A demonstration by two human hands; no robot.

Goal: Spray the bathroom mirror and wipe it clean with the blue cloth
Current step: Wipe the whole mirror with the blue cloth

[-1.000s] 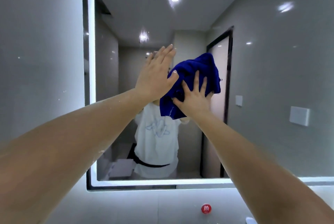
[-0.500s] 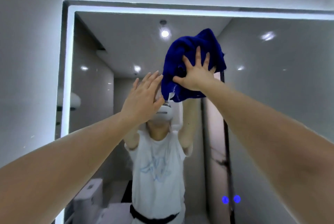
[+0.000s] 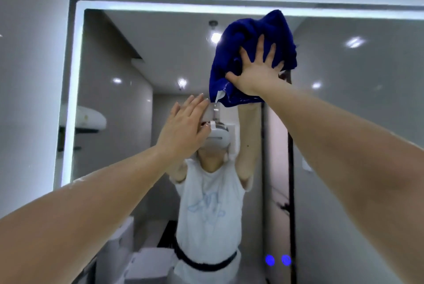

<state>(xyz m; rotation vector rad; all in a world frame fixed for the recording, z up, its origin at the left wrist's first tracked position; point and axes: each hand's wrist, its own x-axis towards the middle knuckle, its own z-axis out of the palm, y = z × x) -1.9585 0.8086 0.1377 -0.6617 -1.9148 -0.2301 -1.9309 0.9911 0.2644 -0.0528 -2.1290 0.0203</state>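
Observation:
The bathroom mirror (image 3: pixel 358 137) fills the wall ahead, framed by a lit white strip. My right hand (image 3: pixel 258 70) presses the bunched blue cloth (image 3: pixel 247 40) flat against the glass near the mirror's top edge, fingers spread over it. A white label hangs from the cloth's lower corner. My left hand (image 3: pixel 183 127) rests flat on the glass lower down and to the left, fingers together, holding nothing. No spray bottle is in view.
The lit frame's top-left corner (image 3: pixel 79 8) borders grey wall tiles (image 3: pixel 29 77). The glass reflects a person in a white shirt, ceiling lights, a dark-framed door and a toilet. Two small blue lights (image 3: pixel 277 260) glow low on the mirror.
My right hand has slid the blue cloth up the glass from the mirror's middle to near its top edge. The view has tilted upward. My left hand stays flat against the glass.

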